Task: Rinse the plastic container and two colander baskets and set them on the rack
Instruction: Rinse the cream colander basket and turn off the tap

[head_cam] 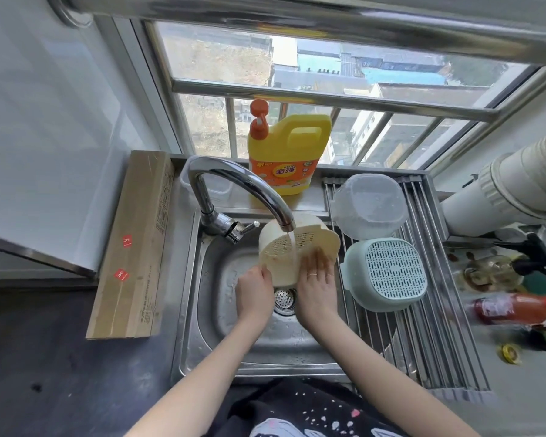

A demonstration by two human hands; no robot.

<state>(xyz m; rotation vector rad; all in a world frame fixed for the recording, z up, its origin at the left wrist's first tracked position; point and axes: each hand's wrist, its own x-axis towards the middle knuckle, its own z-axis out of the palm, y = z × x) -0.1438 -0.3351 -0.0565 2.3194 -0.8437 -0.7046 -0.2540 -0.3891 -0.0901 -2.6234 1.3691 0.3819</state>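
head view. a yellow detergent jug with an orange pump stands on the ledge behind the sink, against the window; its orange label bears large chinese characters and small latin letters too blurred to read. a long cardboard box leans along the sink's left rim, with rows of small print, not legible, and two red stickers.

the cream colander basket is held tilted over the basin, its perforated base turned toward the camera, directly under the spout of the faucet; a thin stream of water falls onto the perforations. the left hand grasps the basket's lower left wall, fingers curled around it. the right hand, a ring on one finger, lies flat against the lower right part of the base, fingers extended, pressing rather than gripping. the drain strainer shows between the two wrists, below the basket.

on the roll-up rack covering the sink's right side, the clear plastic container lies inverted at the far end; the pale green colander basket lies inverted just in front of it, the two touching or nearly so. the near stretch of the rack is bare. bottles crowd the counter beyond the rack's right edge.
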